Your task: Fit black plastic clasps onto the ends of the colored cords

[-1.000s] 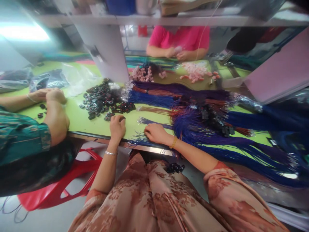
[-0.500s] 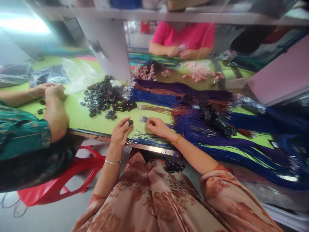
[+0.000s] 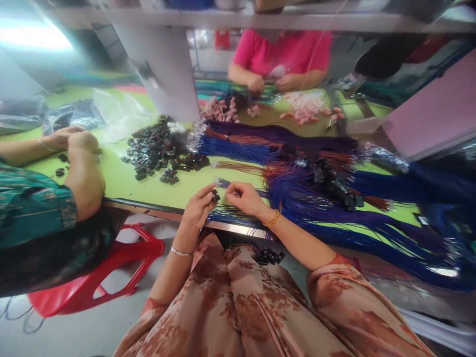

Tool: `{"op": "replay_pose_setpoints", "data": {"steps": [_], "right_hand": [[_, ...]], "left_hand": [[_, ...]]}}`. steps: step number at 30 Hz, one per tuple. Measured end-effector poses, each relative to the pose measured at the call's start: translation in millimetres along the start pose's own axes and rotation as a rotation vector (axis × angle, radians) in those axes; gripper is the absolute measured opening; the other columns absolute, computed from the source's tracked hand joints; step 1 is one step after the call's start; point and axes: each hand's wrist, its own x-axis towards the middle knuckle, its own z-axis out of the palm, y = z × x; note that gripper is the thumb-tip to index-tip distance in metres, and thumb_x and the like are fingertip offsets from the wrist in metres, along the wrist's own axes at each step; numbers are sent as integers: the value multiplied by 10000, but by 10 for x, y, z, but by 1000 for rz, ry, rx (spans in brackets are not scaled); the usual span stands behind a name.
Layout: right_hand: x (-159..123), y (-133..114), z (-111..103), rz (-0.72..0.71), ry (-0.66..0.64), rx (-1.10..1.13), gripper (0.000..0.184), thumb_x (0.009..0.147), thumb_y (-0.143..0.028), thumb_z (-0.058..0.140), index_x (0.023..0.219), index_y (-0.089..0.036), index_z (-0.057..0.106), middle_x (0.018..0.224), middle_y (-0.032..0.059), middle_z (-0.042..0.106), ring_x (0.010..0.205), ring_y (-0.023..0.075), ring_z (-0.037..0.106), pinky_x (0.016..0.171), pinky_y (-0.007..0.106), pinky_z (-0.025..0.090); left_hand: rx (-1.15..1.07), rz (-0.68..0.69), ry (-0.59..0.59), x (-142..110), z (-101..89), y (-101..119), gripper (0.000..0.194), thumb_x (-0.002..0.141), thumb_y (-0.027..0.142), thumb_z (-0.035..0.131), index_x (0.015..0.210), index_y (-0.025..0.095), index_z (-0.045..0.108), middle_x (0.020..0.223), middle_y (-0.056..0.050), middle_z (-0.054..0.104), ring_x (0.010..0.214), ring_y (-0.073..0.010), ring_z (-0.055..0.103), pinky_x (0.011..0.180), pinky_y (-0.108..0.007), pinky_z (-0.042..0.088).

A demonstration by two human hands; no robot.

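Between the fingertips of my left hand (image 3: 198, 208) is a small black connector housing (image 3: 215, 196), held just above the table's front edge. My right hand (image 3: 246, 198) is closed in a pinch right beside it, with a small gap between them. What its fingertips grip is too small to make out. Thin blue wires (image 3: 238, 216) with metal ends lie under and beside both hands. A small bunch of purple wires (image 3: 225, 183) with silvery terminals lies just behind my fingertips. Several black connectors (image 3: 270, 256) rest on my lap.
A heap of black connector housings (image 3: 156, 146) lies left of centre on the green table (image 3: 119, 181). Long blue wire bundles (image 3: 293, 186) spread rightward. A co-worker's hands (image 3: 82, 141) are at left, near a red stool (image 3: 92, 277). Another person (image 3: 280, 59) sits opposite, behind pink parts (image 3: 307, 106).
My left hand has moved right with the black connector housing, bringing it close to my right fingertips. My right hand has stayed nearly in place, still pinched. The opposite person's hands have moved apart.
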Motion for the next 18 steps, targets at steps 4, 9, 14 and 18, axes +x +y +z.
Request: {"op": "replay_pose_setpoints", "data": {"steps": [4, 9, 14, 18], "right_hand": [[-29, -5, 16, -68, 29, -101, 102, 730, -258, 553, 707, -162, 579, 605, -37, 530, 525, 75, 392, 523, 208, 322], [-53, 9, 29, -219, 75, -267, 75, 752, -214, 544, 705, -171, 584, 670, -7, 585, 600, 101, 469, 604, 228, 367], [-59, 34, 40, -299, 82, -331, 67, 773, -206, 536, 722, -180, 569, 682, 3, 584, 613, 114, 482, 612, 236, 375], [-55, 43, 42, -354, 90, -364, 65, 776, -197, 537, 715, -184, 555, 679, 8, 573, 620, 124, 490, 610, 245, 374]], "left_hand": [[-39, -61, -48, -10, 11, -5, 334, 705, 129, 719, 1035, 173, 692, 895, -50, 682, 753, -116, 616, 725, -266, 534], [-66, -75, -59, -6, 19, -20, 229, 749, 138, 694, 978, 154, 683, 920, -56, 666, 737, -99, 604, 677, -220, 542], [-44, -77, -76, -21, 40, -30, 196, 764, 175, 700, 956, 139, 674, 898, -62, 657, 736, -103, 605, 647, -201, 539], [-30, -84, -75, -34, 56, -35, 206, 761, 189, 707, 959, 140, 677, 898, -59, 656, 730, -97, 602, 652, -198, 538]]}}
